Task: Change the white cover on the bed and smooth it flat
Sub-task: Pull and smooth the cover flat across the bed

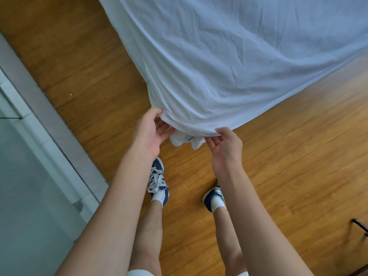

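The white cover (229, 56) lies wrinkled over the bed and fills the upper right of the head view. Its near corner hangs toward me, with a small label (190, 138) showing on the bunched fabric underneath. My left hand (152, 132) grips the corner's left side, thumb on top and fingers curled under the hem. On the corner's right side, my right hand (225, 145) pinches the hem between thumb and fingertips. The mattress itself is hidden under the cover.
A wooden floor (89, 76) surrounds the bed corner. My feet in blue and white sneakers (158, 182) stand just below the corner. A white and grey sliding door frame (39, 116) runs along the left. A dark metal leg (360, 224) shows at the right edge.
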The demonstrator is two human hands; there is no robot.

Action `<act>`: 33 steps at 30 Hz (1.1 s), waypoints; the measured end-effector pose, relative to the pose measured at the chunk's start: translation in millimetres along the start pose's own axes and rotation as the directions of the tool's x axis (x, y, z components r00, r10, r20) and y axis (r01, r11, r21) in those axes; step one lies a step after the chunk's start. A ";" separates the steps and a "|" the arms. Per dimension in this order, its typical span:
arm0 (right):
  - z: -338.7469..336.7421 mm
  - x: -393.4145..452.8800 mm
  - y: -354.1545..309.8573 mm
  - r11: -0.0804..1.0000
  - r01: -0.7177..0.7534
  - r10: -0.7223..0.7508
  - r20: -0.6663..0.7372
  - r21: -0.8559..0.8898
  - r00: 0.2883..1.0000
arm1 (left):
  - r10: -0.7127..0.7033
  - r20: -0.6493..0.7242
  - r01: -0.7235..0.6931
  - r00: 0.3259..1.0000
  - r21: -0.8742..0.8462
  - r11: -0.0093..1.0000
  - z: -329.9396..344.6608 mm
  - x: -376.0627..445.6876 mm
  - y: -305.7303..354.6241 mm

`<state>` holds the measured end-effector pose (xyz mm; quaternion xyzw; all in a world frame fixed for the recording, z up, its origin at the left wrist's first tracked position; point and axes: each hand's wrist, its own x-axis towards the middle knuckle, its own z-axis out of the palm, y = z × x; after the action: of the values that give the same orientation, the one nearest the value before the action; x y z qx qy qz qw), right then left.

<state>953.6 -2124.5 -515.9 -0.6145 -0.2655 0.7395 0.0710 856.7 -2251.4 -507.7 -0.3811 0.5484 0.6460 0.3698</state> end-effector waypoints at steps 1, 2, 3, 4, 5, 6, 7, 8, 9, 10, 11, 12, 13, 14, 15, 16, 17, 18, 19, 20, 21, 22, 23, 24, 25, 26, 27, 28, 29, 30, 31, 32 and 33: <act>1.2 -1.7 1.2 1.000 -0.005 0.005 -0.003 -0.018 1.000 | 0.019 -0.012 -0.018 1.000 0.013 1.000 2.2 -2.6 -0.2; 3.5 -3.4 1.6 0.999 -0.006 0.005 -0.017 -0.035 1.000 | 0.040 -0.027 -0.039 0.999 0.023 0.999 5.1 -4.8 0.0; 6.7 -5.9 1.0 0.998 0.001 -0.003 -0.035 -0.061 0.999 | 0.061 -0.040 -0.060 0.997 0.035 0.998 9.2 -7.3 0.7; 9.6 -8.4 0.6 0.995 0.012 -0.017 -0.052 -0.096 0.999 | 0.080 -0.054 -0.077 0.995 0.059 0.995 13.5 -9.2 1.6; 12.6 -11.1 0.5 0.991 0.026 -0.034 -0.060 -0.133 0.998 | 0.095 -0.075 -0.088 0.993 0.087 0.992 17.9 -10.2 1.7; 16.0 -14.4 1.0 0.986 0.038 -0.049 -0.063 -0.161 0.997 | 0.104 -0.105 -0.092 0.989 0.112 0.989 21.6 -10.1 2.1; 19.5 -18.2 2.4 0.983 0.047 -0.060 -0.065 -0.177 0.996 | 0.105 -0.139 -0.088 0.985 0.124 0.988 24.3 -8.9 2.3; 22.7 -21.5 4.5 0.982 0.055 -0.069 -0.072 -0.182 0.995 | 0.100 -0.170 -0.079 0.980 0.124 0.989 26.4 -7.0 1.5; 25.7 -24.0 6.7 0.981 0.060 -0.077 -0.088 -0.182 0.993 | 0.094 -0.193 -0.072 0.977 0.118 0.990 27.2 -4.7 0.0; 28.4 -25.7 8.5 0.982 0.062 -0.082 -0.108 -0.178 0.991 | 0.092 -0.206 -0.070 0.974 0.110 0.991 27.3 -2.6 -2.3; 30.6 -26.8 9.7 0.984 0.061 -0.083 -0.126 -0.170 0.989 | 0.094 -0.212 -0.073 0.973 0.102 0.992 26.7 -1.2 -4.7; 32.1 -27.2 10.4 0.986 0.057 -0.079 -0.138 -0.157 0.987 | 0.099 -0.207 -0.081 0.973 0.094 0.992 25.0 -0.3 -7.5; 32.6 -27.6 10.6 0.989 0.053 -0.073 -0.143 -0.138 0.987 | 0.103 -0.186 -0.090 0.977 0.080 0.993 22.8 -0.5 -10.1; 32.1 -28.3 10.5 0.992 0.052 -0.069 -0.141 -0.119 0.988 | 0.105 -0.153 -0.096 0.983 0.065 0.993 20.0 -1.1 -12.2; 31.1 -29.2 10.4 0.993 0.055 -0.068 -0.135 -0.103 0.988 | 0.103 -0.113 -0.098 0.988 0.049 0.994 17.2 -1.7 -13.5; 29.8 -30.3 10.7 0.993 0.062 -0.074 -0.122 -0.096 0.990 | 0.098 -0.073 -0.095 0.993 0.037 0.995 14.7 -1.9 -13.7; 28.9 -31.6 11.3 0.993 0.075 -0.085 -0.104 -0.095 0.991 | 0.091 -0.035 -0.090 0.995 0.029 0.995 12.4 -1.4 -13.5; 28.9 -32.8 12.2 0.991 0.088 -0.096 -0.086 -0.100 0.992 | 0.084 -0.002 -0.084 0.996 0.026 0.996 10.6 -0.7 -12.9; 29.7 -33.8 13.1 0.990 0.097 -0.105 -0.070 -0.107 0.992 | 0.079 0.026 -0.080 0.997 0.020 0.997 9.1 0.1 -12.0; 31.6 -33.7 14.1 0.989 0.101 -0.108 -0.060 -0.111 0.992 | 0.077 0.052 -0.078 0.996 0.011 0.997 8.5 0.2 -10.6; 34.0 -33.5 14.4 0.989 0.101 -0.106 -0.048 -0.107 0.993 | 0.082 0.078 -0.082 0.994 0.000 0.997 8.4 -0.7 -9.5; 36.4 -33.0 14.2 0.991 0.095 -0.099 -0.032 -0.092 0.995 | 0.091 0.101 -0.090 0.991 -0.011 0.996 8.5 -2.5 -8.4; 38.7 -32.6 13.4 0.994 0.085 -0.086 -0.010 -0.069 0.996 | 0.106 0.120 -0.104 0.987 -0.024 0.994 8.3 -4.4 -7.6; 40.7 -32.5 11.9 0.996 0.073 -0.072 0.020 -0.045 0.997 | 0.126 0.137 -0.121 0.983 -0.043 0.992 7.9 -6.6 -6.8; 41.9 -33.2 9.7 0.997 0.067 -0.066 0.059 -0.028 0.996 | 0.146 0.159 -0.136 0.976 -0.069 0.988 6.8 -8.5 -6.3; 42.3 -34.1 7.0 0.997 0.071 -0.069 0.103 -0.018 0.992 | 0.164 0.185 -0.147 0.969 -0.101 0.984 5.9 -10.3 -6.0; 42.2 -35.0 3.9 0.996 0.084 -0.081 0.151 -0.012 0.985 | 0.182 0.212 -0.155 0.960 -0.139 0.978 5.7 -12.1 -5.6; 41.9 -36.3 0.2 0.995 0.099 -0.096 0.203 -0.002 0.975 | 0.197 0.233 -0.158 0.952 -0.178 0.971 6.3 -14.2 -5.0; 41.8 -38.0 -4.2 0.993 0.114 -0.112 0.255 0.009 0.960 | 0.214 0.251 -0.160 0.944 -0.217 0.963 7.7 -16.8 -4.1; 42.5 -39.3 -8.6 0.991 0.130 -0.130 0.304 0.021 0.944 | 0.232 0.269 -0.162 0.935 -0.257 0.953 10.5 -19.9 -2.3; 43.9 -41.4 -13.5 0.989 0.145 -0.147 0.345 0.032 0.927 | 0.251 0.292 -0.158 0.923 -0.306 0.939 13.9 -23.0 -0.2; 46.1 -43.2 -18.1 0.987 0.153 -0.161 0.375 0.052 0.913 | 0.270 0.323 -0.145 0.907 -0.363 0.920 18.4 -25.9 3.0; 48.4 -45.0 -22.5 0.985 0.153 -0.171 0.388 0.077 0.905 | 0.284 0.351 -0.118 0.892 -0.425 0.897 23.3 -28.5 6.2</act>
<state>913.4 -2139.6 -460.9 -0.4275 -0.3080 0.8450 0.0911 861.6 -2230.8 -476.9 -0.2454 0.3564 0.8425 0.3208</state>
